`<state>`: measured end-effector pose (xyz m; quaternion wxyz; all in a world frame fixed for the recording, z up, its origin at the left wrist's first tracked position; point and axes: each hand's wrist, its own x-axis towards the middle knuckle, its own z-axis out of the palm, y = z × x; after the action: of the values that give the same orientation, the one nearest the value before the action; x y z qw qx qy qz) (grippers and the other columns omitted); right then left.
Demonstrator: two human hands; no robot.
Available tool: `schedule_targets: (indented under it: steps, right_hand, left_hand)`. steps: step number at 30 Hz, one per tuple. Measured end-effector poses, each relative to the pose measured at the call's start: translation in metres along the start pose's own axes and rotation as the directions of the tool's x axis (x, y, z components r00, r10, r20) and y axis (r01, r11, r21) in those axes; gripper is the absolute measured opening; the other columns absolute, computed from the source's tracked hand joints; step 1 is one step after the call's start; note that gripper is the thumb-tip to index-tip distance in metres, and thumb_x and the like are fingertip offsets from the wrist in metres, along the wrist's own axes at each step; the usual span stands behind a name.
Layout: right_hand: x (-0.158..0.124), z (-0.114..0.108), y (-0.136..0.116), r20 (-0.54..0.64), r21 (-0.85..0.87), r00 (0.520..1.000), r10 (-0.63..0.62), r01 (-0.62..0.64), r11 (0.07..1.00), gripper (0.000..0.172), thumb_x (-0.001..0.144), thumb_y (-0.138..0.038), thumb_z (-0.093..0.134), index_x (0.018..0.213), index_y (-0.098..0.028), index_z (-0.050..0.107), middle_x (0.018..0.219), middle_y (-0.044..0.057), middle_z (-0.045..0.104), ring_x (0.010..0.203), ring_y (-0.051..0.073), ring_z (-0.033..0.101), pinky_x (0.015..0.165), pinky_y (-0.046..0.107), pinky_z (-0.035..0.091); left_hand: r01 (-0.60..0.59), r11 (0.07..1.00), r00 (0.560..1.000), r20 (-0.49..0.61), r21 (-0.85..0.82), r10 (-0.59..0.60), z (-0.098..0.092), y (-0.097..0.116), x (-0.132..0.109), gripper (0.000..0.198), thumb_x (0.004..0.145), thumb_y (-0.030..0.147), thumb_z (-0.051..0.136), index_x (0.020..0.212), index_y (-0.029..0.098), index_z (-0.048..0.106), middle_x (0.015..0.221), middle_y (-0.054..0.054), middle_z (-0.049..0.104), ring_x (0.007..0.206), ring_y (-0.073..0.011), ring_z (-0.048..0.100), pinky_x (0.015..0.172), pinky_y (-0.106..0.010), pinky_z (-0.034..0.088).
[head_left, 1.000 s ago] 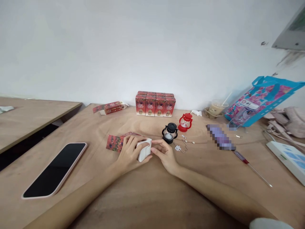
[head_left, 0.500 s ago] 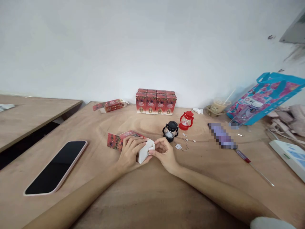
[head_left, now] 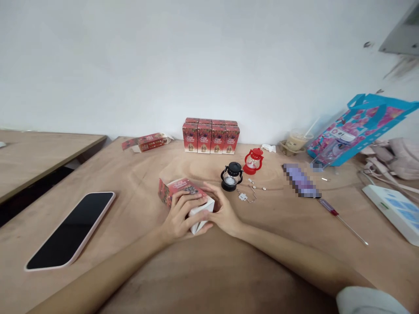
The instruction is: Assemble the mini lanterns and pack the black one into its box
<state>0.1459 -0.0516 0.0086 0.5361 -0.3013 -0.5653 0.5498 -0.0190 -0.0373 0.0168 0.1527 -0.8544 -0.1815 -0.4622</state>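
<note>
A red printed cardboard box (head_left: 183, 186) lies tilted between my hands, its white end toward me and a printed flap sticking up at the far end. My left hand (head_left: 183, 216) wraps over its left side, fingers across the top. My right hand (head_left: 224, 212) grips the right side, with the thumb at the white end. The white end looks folded over; what the box holds is hidden. Just beyond my right hand stand a small black lantern (head_left: 231, 176) and a red lantern (head_left: 253, 161). Small metal pieces (head_left: 242, 197) and little round parts lie beside them.
Several red boxes (head_left: 211, 138) stand in rows by the wall, with a flattened box (head_left: 149, 142) to their left. A phone (head_left: 72, 231) lies at left. To the right are a screwdriver (head_left: 347, 226), a pixelated item (head_left: 299, 179), a drink cup (head_left: 296, 141), a bag (head_left: 353, 131) and a white device (head_left: 391, 213).
The white end flap has been pressed down flat. My right hand has shifted from the flap to around the box's side, and the box has turned slightly. The view has shifted a little.
</note>
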Motion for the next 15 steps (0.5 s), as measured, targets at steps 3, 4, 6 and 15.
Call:
schedule_targets:
  steps: [3, 4, 6, 15]
  right_hand:
    - [0.002, -0.003, 0.001, 0.123, -0.016, 0.992, 0.014, -0.012, 1.000, 0.070, 0.057, -0.037, 0.080, 0.119, -0.031, 0.049, 0.113, 0.001, 0.059, 0.103, 0.020, 0.056, 0.085, 0.034, 0.048]
    - [0.002, -0.003, 0.001, 0.124, -0.026, 0.992, 0.006, -0.003, 1.000, 0.067, 0.056, -0.038, 0.081, 0.116, -0.030, 0.051, 0.110, 0.001, 0.060, 0.103, 0.021, 0.056, 0.086, 0.035, 0.048]
    - [0.003, -0.005, 0.004, 0.051, -0.046, 0.997, -0.051, 0.053, 0.998, 0.065, 0.054, -0.038, 0.082, 0.112, -0.029, 0.053, 0.111, 0.002, 0.058, 0.104, 0.022, 0.056, 0.089, 0.037, 0.047]
    - [0.000, -0.016, 0.000, 0.272, -0.679, 0.882, -0.384, 0.459, 0.573, 0.044, 0.074, -0.027, 0.069, 0.116, -0.032, 0.056, 0.145, 0.006, 0.019, 0.130, 0.028, 0.035, 0.104, 0.048, 0.037]
  left_hand:
    - [-0.027, 1.000, 1.000, 0.006, 0.013, 0.027, -0.003, 0.005, 0.000, 0.041, 0.071, 0.036, 0.068, 0.106, 0.028, 0.047, 0.101, -0.004, 0.067, 0.095, -0.0236, 0.063, 0.083, -0.041, 0.040]
    - [-0.028, 1.000, 0.999, 0.020, 0.009, 0.028, -0.004, 0.006, -0.001, 0.046, 0.071, 0.042, 0.067, 0.110, 0.029, 0.045, 0.101, -0.005, 0.066, 0.095, -0.0243, 0.063, 0.085, -0.042, 0.038]
    - [0.015, 1.000, 0.999, 0.044, -0.017, -0.014, -0.004, 0.005, -0.002, 0.059, 0.071, 0.056, 0.059, 0.121, 0.028, 0.041, 0.104, -0.008, 0.065, 0.101, -0.0279, 0.059, 0.090, -0.047, 0.033]
    - [0.642, 0.713, 0.748, 0.027, -0.281, -0.663, 0.000, -0.019, 0.000, 0.068, 0.081, 0.043, 0.050, 0.139, 0.021, 0.020, 0.137, -0.017, 0.037, 0.116, -0.0279, 0.049, 0.093, -0.048, 0.043]
